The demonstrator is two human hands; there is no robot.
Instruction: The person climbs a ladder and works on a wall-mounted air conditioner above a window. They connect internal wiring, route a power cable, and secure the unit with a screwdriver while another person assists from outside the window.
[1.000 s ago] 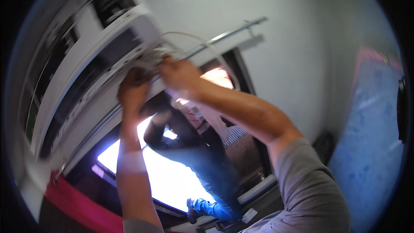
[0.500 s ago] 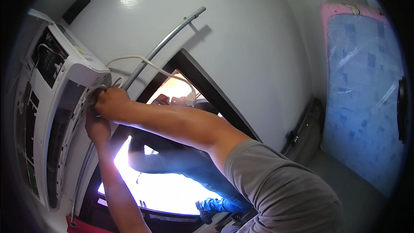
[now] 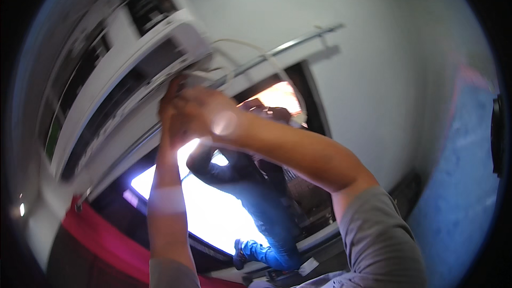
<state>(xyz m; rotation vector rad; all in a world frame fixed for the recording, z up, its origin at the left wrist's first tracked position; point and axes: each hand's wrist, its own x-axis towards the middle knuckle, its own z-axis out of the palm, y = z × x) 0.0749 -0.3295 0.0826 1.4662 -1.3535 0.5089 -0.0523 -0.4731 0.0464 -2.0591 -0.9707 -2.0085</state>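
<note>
A white wall-mounted air conditioner [image 3: 112, 61], its front cover off and inner parts bare, tilts across the upper left. Both my hands meet at its lower right corner, blurred by motion. My right hand [image 3: 205, 109] is closed, with its fingers curled in front of the left one. Partly covered by it, my left hand [image 3: 172, 114] is closed too, its fingertips up at the unit's lower edge. Whatever lies between the fingers is hidden. A pale cable [image 3: 250, 46] loops out from the corner beside my hands.
A metal rod [image 3: 288, 47] runs along the wall behind my hands. Below is a dark-framed glossy panel [image 3: 314, 93] with bright glare and a person's reflection. Red fabric [image 3: 101, 229] hangs at lower left. A blue, plastic-wrapped mattress [image 3: 458, 181] stands at right.
The view has swung, so the air conditioner, rod and panel appear farther right and turned. My hands stay together at the unit's corner, and more red fabric shows at lower left.
</note>
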